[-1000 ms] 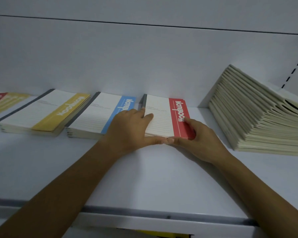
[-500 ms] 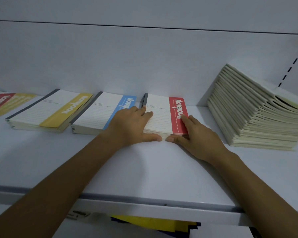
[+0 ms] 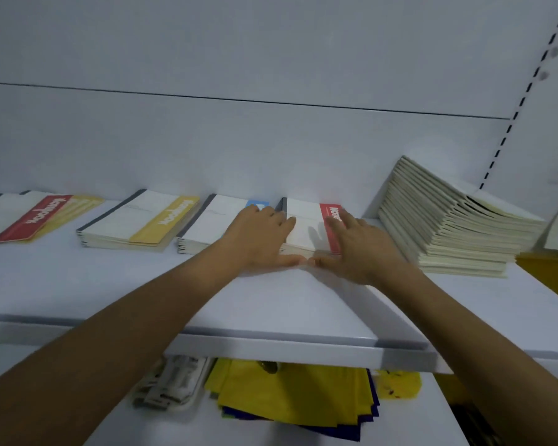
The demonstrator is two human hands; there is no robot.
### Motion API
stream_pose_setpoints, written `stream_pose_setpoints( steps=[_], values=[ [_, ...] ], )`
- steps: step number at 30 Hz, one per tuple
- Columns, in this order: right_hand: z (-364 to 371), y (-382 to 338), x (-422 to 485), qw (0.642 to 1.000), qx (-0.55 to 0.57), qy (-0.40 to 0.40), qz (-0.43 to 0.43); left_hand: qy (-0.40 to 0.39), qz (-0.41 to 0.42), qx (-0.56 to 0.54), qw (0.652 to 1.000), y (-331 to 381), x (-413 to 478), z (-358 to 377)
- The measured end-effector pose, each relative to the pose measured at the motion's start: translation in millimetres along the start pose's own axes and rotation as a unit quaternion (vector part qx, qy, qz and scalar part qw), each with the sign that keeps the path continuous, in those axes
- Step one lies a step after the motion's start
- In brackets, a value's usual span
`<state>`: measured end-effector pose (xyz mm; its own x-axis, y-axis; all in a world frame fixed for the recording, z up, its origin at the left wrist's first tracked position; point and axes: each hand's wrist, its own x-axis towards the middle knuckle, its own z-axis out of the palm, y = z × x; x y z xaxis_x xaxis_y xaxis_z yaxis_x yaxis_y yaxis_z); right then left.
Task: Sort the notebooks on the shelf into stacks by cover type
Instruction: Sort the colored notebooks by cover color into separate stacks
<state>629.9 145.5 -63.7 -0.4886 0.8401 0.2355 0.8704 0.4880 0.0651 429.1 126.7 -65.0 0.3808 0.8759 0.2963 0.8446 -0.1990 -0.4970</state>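
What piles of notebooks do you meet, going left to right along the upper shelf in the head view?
Red-on-yellow pile → yellow stack → blue stack → red stack → cream stack.

Single head view (wide-angle), looking forward and down from close behind the fingers onto the shelf.
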Motion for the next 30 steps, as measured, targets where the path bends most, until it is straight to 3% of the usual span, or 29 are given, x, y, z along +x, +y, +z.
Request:
stream_pose_setpoints(
  steps=[4, 10, 14, 21, 30],
  values=[
    [-12, -59, -7, 0.999, 0.026, 0.032, -0.026, 0.014, -0.038, -0.03, 0.999, -32, -62, -20],
    [-23, -188, -20, 0.991, 0.049, 0.057, -0.108, 0.014, -0.208, -0.15, 0.966, -98, -206, -36],
    [-25, -276, -33, 0.981, 0.078, 0.067, -0.162, 0.014, -0.328, -0.239, 0.914, -139, -300, -38],
    [-21, -391, -39, 0.968, 0.1, 0.048, -0.225, 0.041, -0.419, -0.368, 0.829, -177, -415, -28],
    [-14, -457, 13, 0.955, 0.165, 0.041, -0.243, 0.138, -0.435, -0.526, 0.717, -224, -445, 16]
  ],
)
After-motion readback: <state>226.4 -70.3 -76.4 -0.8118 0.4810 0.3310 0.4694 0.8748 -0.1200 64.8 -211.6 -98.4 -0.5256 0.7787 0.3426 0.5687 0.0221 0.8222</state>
